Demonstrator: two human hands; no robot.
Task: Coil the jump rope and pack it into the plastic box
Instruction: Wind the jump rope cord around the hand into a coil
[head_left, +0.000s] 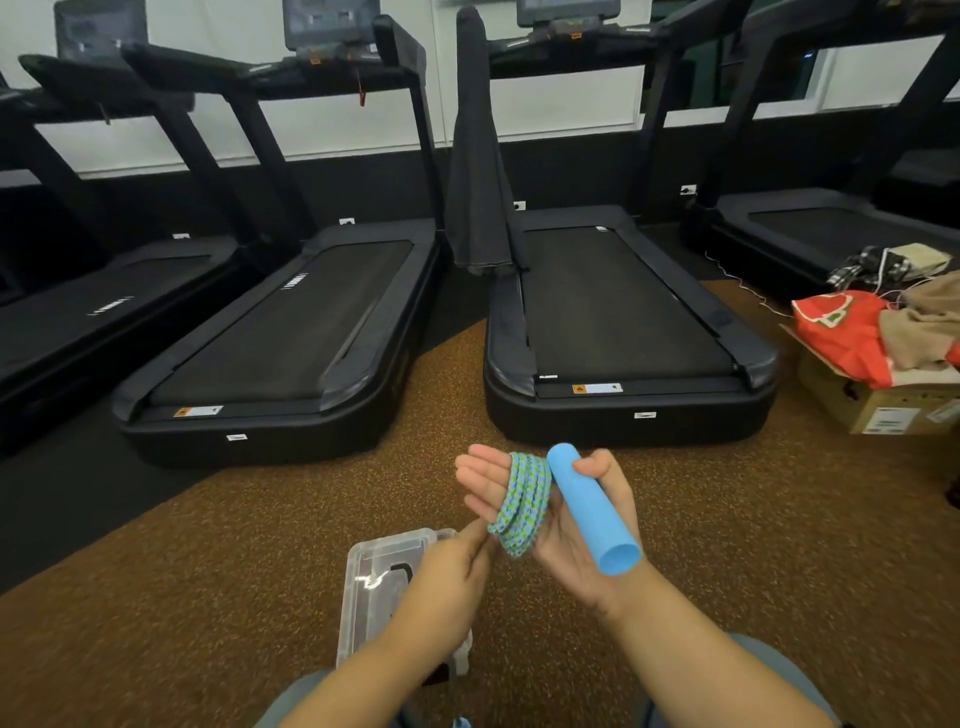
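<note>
The jump rope (521, 499), braided green and blue, is wound in several loops around the fingers of my right hand (563, 525), which is palm up. That hand's thumb clamps the light blue handle (592, 512) across the palm. My left hand (457, 566) pinches the rope at the lower end of the coil. The clear plastic box (363, 587) lies on the brown floor just below my left hand, partly hidden by my left forearm, with a dark item inside. A small blue piece (460, 722) shows at the bottom edge between my knees.
Black treadmills (618, 322) stand in a row ahead, one draped with a dark cloth (475, 182). At the right, a cardboard box (878, 410) holds red and beige clothes. Speckled brown flooring (234, 597) surrounds me.
</note>
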